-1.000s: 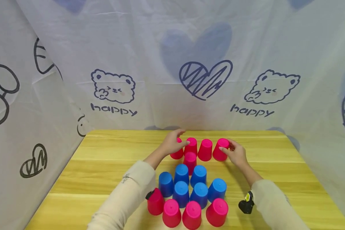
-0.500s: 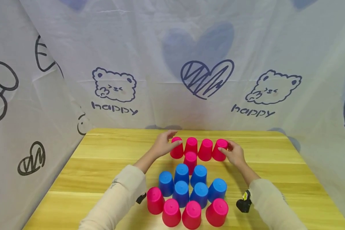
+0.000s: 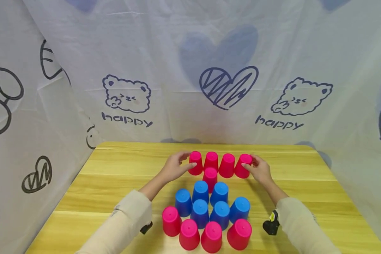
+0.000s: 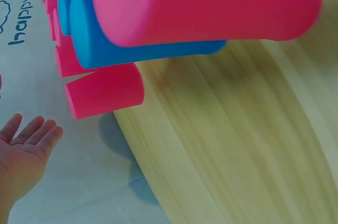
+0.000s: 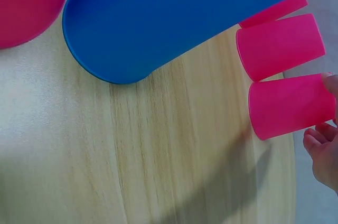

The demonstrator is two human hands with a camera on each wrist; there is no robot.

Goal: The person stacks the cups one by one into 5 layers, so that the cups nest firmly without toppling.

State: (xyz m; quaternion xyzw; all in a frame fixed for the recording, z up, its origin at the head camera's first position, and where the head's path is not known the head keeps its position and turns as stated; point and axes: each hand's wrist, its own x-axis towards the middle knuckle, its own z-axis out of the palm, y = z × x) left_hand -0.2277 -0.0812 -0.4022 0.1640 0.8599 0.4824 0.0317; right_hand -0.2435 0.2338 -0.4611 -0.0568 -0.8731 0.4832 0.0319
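Upside-down pink cups stand in a row at the table's far side. My left hand is beside the leftmost pink cup, thumb in front and fingers towards its far side. In the left wrist view that hand has straight fingers, a gap away from the pink cup. With thumb and fingers, my right hand grips the rightmost pink cup. The right wrist view has its thumb on the pink cup near the narrow end, with some fingers out of frame.
One pink cup stands before the row. Closer are several blue cups, then a nearest row of pink cups. All rest upside down on the wooden table. A printed white cloth hangs behind.
My left hand has moved left, from over the second pink cup to the left side of the leftmost one. My right hand has shifted the rightmost cup slightly leftwards.
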